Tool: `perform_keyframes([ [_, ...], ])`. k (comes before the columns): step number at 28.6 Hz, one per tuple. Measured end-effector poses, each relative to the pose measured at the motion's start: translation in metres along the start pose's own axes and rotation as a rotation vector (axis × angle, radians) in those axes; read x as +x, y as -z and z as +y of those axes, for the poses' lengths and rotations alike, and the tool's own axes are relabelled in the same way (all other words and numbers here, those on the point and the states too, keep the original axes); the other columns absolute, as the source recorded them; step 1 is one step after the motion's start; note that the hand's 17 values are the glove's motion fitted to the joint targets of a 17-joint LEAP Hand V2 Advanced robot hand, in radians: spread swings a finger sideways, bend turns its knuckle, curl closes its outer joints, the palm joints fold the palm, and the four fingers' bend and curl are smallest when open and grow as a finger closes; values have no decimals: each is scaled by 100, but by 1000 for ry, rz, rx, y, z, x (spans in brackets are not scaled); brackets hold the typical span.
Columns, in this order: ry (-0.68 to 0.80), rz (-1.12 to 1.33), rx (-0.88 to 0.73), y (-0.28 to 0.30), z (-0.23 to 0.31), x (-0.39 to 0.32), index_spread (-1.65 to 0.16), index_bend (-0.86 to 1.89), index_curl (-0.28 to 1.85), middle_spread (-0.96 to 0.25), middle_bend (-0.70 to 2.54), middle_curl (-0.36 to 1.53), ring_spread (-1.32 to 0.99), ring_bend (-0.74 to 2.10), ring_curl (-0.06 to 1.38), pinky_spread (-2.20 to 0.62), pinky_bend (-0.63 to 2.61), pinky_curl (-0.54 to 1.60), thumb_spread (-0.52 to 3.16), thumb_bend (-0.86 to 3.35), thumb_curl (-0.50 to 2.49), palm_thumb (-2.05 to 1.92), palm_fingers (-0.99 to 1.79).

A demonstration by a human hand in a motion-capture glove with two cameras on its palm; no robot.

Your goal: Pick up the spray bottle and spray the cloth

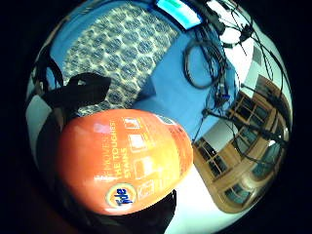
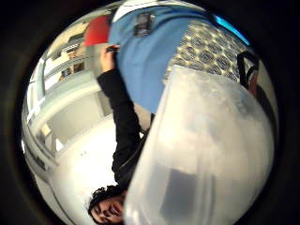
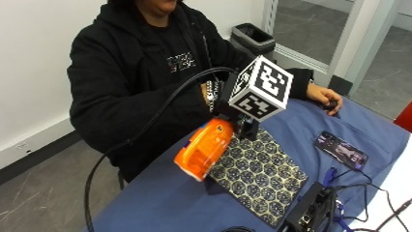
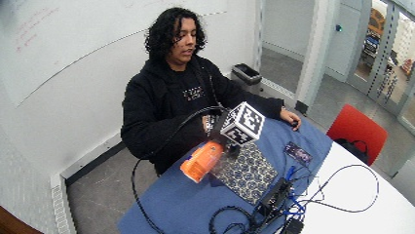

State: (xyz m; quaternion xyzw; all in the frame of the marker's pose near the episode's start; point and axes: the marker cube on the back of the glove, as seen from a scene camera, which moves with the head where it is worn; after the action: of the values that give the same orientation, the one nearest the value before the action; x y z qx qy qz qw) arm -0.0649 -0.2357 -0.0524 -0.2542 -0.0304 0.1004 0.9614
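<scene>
we are seeing a person at a table with a blue cover (image 3: 161, 203), holding an orange bottle (image 3: 203, 149) up in the air with the right hand (image 3: 222, 104). the hand is mostly hidden in the outside view, but the bottle is hanging off the table and black glove parts (image 1: 80, 90) are wrapping round it in the palm view, so we are reading the fingers as curled round the bottle. the bottle is tilting, its base pointing down and away from the person, just beside the near edge of the patterned cloth (image 3: 260, 171). the cloth is lying flat on the blue cover, below and beside the bottle, not touching it. the bottle's pale back (image 2: 201, 154) is filling much of the thumb-side view. past the cloth, a phone (image 3: 340, 150) is lying on the cover. the bare left hand (image 3: 324, 96) is resting on the cover beyond the cloth. a black device (image 3: 312, 208) with cables is sitting beside the cloth's far edge.
</scene>
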Motion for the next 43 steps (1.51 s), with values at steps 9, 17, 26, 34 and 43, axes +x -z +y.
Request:
perform_keyframes([
  [9,312,-269,90,42,-20,-73,-24,29,61,-15,69,56,-20,66,48,-24,44,40,90,-1,67,98,134],
  [17,504,-538,206,46,-56,-127,-24,28,61,-15,69,57,-19,66,48,-24,45,41,91,-2,67,98,136],
  [26,628,-848,471,16,-115,-153,-24,29,62,-14,70,57,-19,67,48,-25,46,41,91,-2,68,99,136],
  [34,612,-943,501,-9,-146,-150,-24,28,62,-14,69,57,-19,67,48,-25,47,41,92,-2,68,99,135],
  [43,659,-879,513,-19,-145,-160,-25,29,62,-14,69,57,-18,67,48,-26,47,41,93,-2,69,99,135],
])
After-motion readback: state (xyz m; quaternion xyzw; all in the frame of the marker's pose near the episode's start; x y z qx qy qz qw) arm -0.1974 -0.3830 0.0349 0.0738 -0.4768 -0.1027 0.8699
